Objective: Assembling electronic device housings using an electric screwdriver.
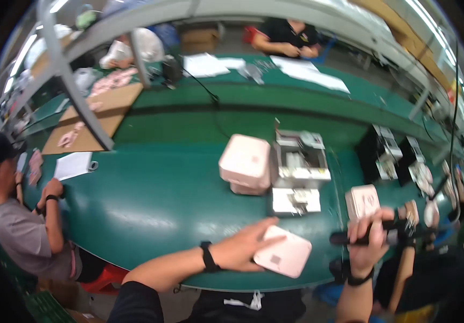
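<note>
My left hand grips a pale pink, rounded square plastic casing by its left side, thumb over the top. The casing has a small grey square mark and is held at the near edge of the green table. To the right, my right hand is wrapped round a black bar-shaped power screwdriver, held roughly level; its working tip is blurred. Just beyond that hand sits another pink casing. A stack of pink casings stands farther back, beside a metal fixture with a white front block.
Two black-sided fixtures stand at the right. A dark cable hangs there. A co-worker sits at the left near a white paper; another person works across the table. A grey metal post rises at the far left.
</note>
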`<state>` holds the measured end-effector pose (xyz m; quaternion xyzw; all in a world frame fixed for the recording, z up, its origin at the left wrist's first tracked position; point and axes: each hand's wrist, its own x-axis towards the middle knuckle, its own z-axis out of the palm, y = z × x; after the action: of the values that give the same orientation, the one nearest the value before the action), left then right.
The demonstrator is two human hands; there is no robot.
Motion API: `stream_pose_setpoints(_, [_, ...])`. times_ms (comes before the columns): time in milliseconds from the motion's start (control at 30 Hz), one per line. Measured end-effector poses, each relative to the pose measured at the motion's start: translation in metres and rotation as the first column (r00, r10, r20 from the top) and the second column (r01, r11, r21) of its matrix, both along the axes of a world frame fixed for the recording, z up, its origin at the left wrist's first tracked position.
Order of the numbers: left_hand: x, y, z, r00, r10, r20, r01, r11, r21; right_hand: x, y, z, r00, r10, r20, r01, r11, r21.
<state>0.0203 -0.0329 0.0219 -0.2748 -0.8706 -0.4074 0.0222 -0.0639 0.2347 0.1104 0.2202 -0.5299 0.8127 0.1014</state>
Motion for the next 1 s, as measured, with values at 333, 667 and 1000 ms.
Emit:
stream_pose_setpoints(333, [0.01, -0.012, 0.009, 0.962, 0.225, 0.154, -0.219, 0.974, -0.053, -0.039, -0.07, 0.063, 0.998, 0.053, -0.023, -0.051, 0.997, 0.063])
stream_pose_setpoints(667, [0.011, -0.02, 0.001, 0.967, 0.235, 0.097, -0.237, 0.972, 0.008, -0.052, -0.089, 0.043, 0.997, 0.071, 0.009, -0.071, 0.967, 0.244])
stream_pose_setpoints(1000, [0.008, -0.02, 0.0, 0.968, 0.232, 0.096, -0.233, 0.973, 0.003, -0.031, -0.075, 0.034, 0.991, 0.105, 0.078, -0.121, 0.964, 0.235])
